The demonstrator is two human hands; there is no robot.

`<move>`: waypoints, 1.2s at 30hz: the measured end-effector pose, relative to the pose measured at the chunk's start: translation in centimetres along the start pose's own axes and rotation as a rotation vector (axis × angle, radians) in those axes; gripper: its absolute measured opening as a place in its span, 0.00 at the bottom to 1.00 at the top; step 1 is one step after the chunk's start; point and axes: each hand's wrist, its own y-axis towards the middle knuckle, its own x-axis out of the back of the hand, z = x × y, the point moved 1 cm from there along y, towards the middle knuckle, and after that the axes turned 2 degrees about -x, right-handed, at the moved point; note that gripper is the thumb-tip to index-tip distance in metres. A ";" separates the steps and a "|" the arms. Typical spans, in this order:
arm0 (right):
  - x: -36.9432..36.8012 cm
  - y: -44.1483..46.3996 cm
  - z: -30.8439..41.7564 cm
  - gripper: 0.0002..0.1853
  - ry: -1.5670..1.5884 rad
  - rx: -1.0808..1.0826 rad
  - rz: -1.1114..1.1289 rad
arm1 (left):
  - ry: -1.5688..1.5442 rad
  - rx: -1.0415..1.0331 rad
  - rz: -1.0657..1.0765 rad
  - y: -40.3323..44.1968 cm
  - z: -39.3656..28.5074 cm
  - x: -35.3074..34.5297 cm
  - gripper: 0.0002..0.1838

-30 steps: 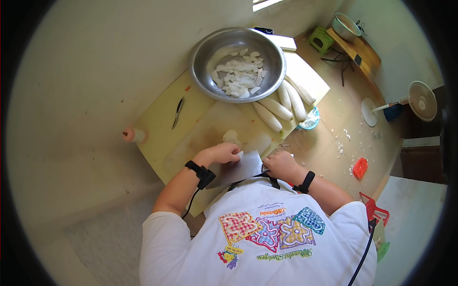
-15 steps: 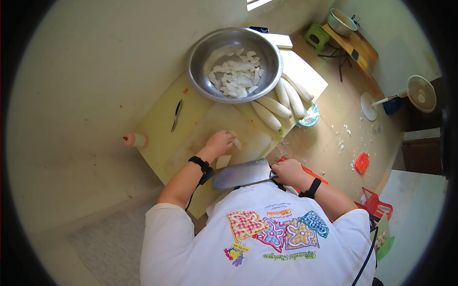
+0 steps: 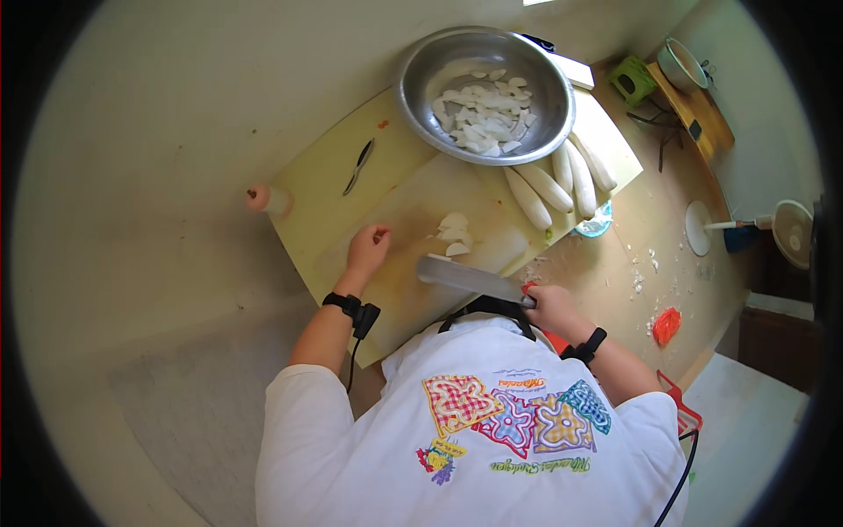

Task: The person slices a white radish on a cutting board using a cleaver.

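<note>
From the head camera, a wide, shiny metal bowl [image 3: 417, 101] of thin white slices stands on the pale yellow surface [image 3: 307, 189], beside smooth, tapering white roots [image 3: 531, 200]. A slim dark tool [image 3: 359, 165] lies left. On the cutting board [image 3: 481, 191], moist-looking cut pieces [image 3: 453, 234] lie near the broad cleaver [image 3: 470, 277], its handle wrapped by the right hand's [image 3: 559, 314] fingers. The left hand's [image 3: 369, 249] fingers curl inward; whether they hold anything, I cannot tell.
</note>
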 end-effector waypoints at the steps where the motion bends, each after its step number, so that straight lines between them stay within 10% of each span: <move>1: -0.1 0.4 0.0 0.12 0.056 -0.050 0.016 | 0.043 -0.013 0.039 -1.1 0.6 -0.1 0.12; 14: 3.3 5.6 3.8 0.14 0.173 -0.030 0.342 | 0.244 -0.392 0.180 -7.7 -2.9 -5.2 0.14; 36: 2.7 8.1 2.8 0.16 0.250 0.054 0.352 | 0.350 -0.402 0.172 -7.3 -2.6 -5.8 0.15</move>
